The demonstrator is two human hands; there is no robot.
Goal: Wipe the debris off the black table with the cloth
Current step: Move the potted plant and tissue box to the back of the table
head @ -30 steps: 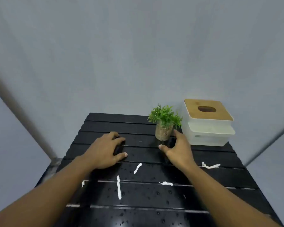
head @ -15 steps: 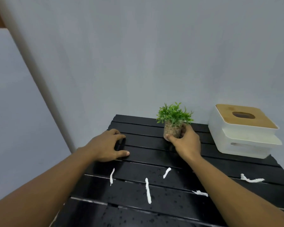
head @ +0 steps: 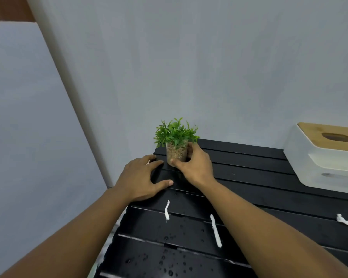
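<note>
The black slatted table (head: pixel 259 177) carries white strips of debris: one (head: pixel 167 210) below my left hand, a longer one (head: pixel 216 230) beside my right forearm, and another (head: pixel 347 221) at the right edge of view. My left hand (head: pixel 143 179) lies fingers spread near the table's left edge, pressing down a dark cloth (head: pixel 161 174) that barely stands out from the slats. My right hand (head: pixel 195 167) grips a small clear pot with a green plant (head: pixel 176 146) near the back left corner. The pot looks slightly tilted.
A white tissue box with a wooden lid (head: pixel 319 163) stands at the back right against the grey wall. Water droplets (head: pixel 169 265) speckle the front slats. The table's left edge drops off beside my left forearm.
My right hand closed on the plant pot and carried it left from beside the tissue box to the back left corner. The view turned left. My left hand stayed on the cloth.
</note>
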